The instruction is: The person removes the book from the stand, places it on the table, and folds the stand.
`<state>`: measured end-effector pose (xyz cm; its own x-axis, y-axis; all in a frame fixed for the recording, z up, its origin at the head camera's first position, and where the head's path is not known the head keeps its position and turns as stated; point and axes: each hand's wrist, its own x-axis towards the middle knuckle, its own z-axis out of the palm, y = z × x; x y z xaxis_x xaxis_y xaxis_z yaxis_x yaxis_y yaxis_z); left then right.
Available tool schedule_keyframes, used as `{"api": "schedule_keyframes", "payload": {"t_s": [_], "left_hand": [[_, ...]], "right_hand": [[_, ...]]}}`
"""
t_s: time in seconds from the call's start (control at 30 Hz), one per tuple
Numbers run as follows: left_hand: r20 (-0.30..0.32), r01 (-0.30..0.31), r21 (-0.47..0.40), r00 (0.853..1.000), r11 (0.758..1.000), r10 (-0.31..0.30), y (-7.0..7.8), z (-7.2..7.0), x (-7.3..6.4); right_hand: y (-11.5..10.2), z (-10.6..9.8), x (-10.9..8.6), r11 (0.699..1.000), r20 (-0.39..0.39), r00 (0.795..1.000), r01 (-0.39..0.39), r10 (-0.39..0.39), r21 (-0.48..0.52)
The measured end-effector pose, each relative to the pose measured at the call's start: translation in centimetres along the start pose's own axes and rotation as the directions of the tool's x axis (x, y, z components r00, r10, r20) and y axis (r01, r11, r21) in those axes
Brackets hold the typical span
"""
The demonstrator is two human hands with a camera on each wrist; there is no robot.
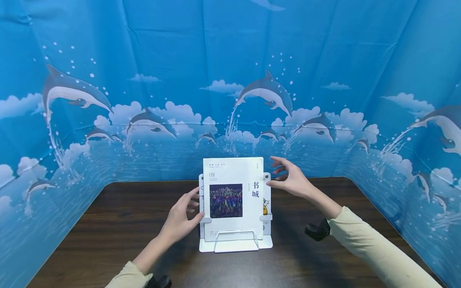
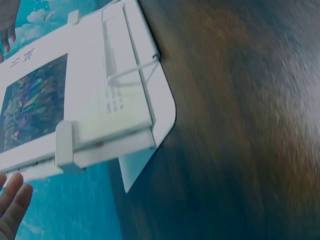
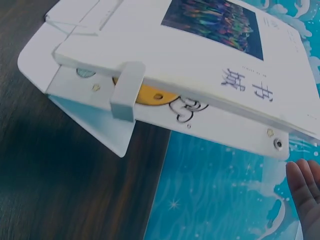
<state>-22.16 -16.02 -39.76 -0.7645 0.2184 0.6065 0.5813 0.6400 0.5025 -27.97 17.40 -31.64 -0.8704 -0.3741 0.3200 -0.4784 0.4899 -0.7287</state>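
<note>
A white book [image 1: 233, 200] with a dark colourful picture on its cover leans upright on a white book stand [image 1: 267, 241]. At its foot a wire bracket [image 1: 236, 251] crosses the cover, and side clips [image 1: 266, 217] lie over both edges. My left hand [image 1: 180, 218] is beside the stand's left edge, thumb near the left clip, fingers bent loosely. My right hand [image 1: 293, 179] hovers by the upper right corner with thumb and fingers spread apart. In the right wrist view, its fingers [image 3: 302, 185] are apart from the stand's corner. Neither hand visibly holds anything.
The stand rests on a dark brown wooden table [image 1: 126, 208]. Behind and along both sides hangs a blue curtain [image 1: 173, 80] printed with dolphins and clouds. Part of a yellow cartoon [image 3: 155, 96] shows on the stand's backplate beside the book.
</note>
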Motion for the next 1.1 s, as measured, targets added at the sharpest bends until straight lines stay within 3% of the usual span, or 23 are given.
{"api": "schedule_keyframes", "payload": {"t_s": [0.47, 0.7, 0.83, 1.0, 1.1], "left_hand": [[-0.016, 0.112, -0.053, 0.993, 0.992, -0.113, 0.3, 1.6, -0.2], [-0.029, 0.176, -0.115, 0.983, 0.978, -0.181, 0.3, 2.1, 0.0], [-0.025, 0.233, -0.176, 0.970, 0.956, -0.241, 0.3, 2.3, 0.2], [-0.033, 0.317, -0.239, 0.942, 0.918, -0.334, 0.7, 2.6, 0.5], [-0.059, 0.349, -0.262, 0.925, 0.900, -0.375, 0.9, 2.9, 0.6]], "right_hand": [[0.3, 1.0, 0.7, 0.999, -0.020, 0.999, 0.030, -0.030, 0.031], [0.2, 1.7, 1.2, 0.998, -0.027, 1.000, 0.015, -0.014, 0.056], [-0.9, 1.9, 1.0, 0.997, -0.023, 1.000, -0.001, 0.003, 0.078], [-3.4, 1.9, 0.4, 0.995, -0.018, 0.999, -0.047, 0.049, 0.093], [-3.5, 2.1, 0.6, 0.995, -0.029, 0.998, -0.048, 0.051, 0.090]]}}
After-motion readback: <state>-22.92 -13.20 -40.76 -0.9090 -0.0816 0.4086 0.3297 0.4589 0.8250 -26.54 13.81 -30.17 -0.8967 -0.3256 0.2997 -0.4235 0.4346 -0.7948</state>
